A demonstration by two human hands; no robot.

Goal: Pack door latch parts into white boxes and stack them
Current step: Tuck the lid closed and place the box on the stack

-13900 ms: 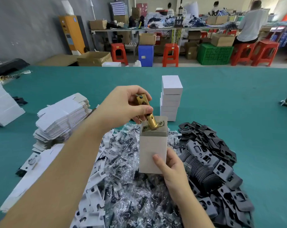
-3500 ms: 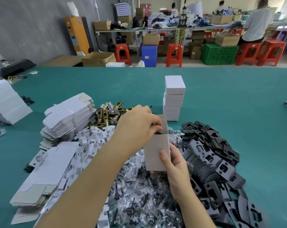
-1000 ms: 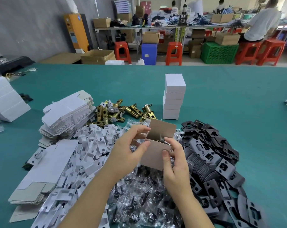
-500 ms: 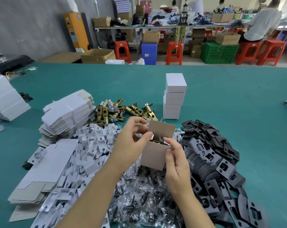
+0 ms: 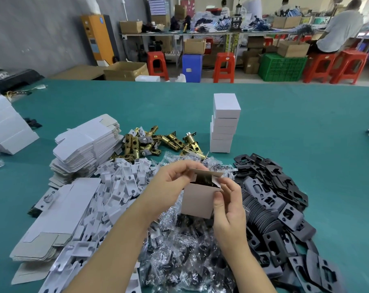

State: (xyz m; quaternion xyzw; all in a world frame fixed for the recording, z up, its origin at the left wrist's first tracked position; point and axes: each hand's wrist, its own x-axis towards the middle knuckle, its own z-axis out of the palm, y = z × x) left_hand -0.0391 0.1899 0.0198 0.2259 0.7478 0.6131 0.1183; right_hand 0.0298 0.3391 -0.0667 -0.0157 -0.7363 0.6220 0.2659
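Right now the white box (image 5: pixel 197 200) stands upright in the air between both hands, over the heap of clear plastic bags (image 5: pixel 179 246) at the near edge of the green table (image 5: pixel 295 127). Its long axis runs up and down, with the open mouth on top and something brassy dimly visible inside. The lid flap (image 5: pixel 206 173) leans over that mouth, half shut. The left hand (image 5: pixel 170 182) curls round the box's upper left side, fingertips pinching the flap's far edge. The right hand (image 5: pixel 228 206) grips the right wall, thumb on the front face and fingers near the flap's right corner. The flap lies just above and between the two hands, so pressing it down and tucking it in looks like the step at hand; the left hand seems better placed for that. Straight beyond, toward the table's middle, rises the stack of closed boxes (image 5: pixel 223 125), well apart from the hands. Brass latches (image 5: pixel 158 142) lie left of it, black plates (image 5: pixel 280 197) to the right, folded flat boxes (image 5: pixel 88 142) farther left.
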